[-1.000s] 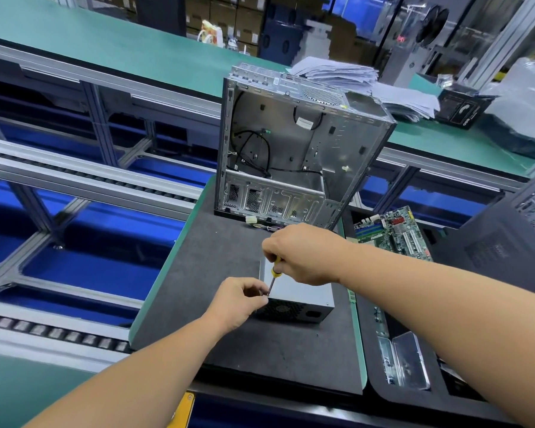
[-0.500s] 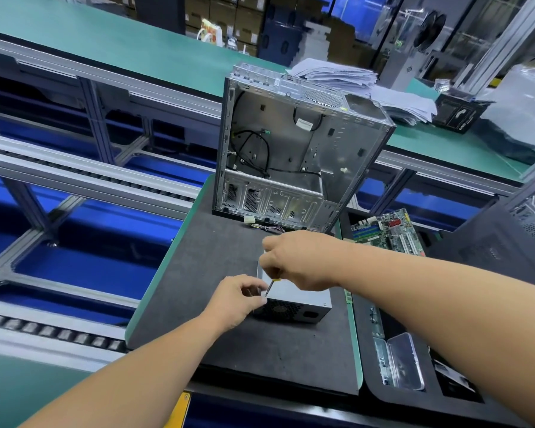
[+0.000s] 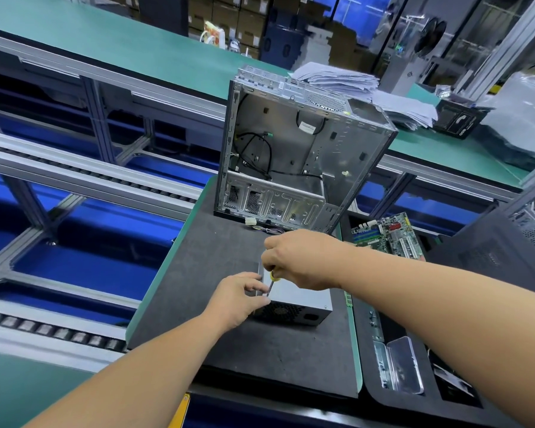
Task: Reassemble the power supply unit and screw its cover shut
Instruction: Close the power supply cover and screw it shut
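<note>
While the grey metal power supply unit (image 3: pixel 300 299) lies on the dark grey work mat (image 3: pixel 217 251), its near left corner is clasped by the left hand (image 3: pixel 238 296). A yellow-handled screwdriver (image 3: pixel 271 282), tip down on the cover, is gripped in the closed right hand (image 3: pixel 300 257). An open silver computer case (image 3: pixel 294 149) stands behind.
</note>
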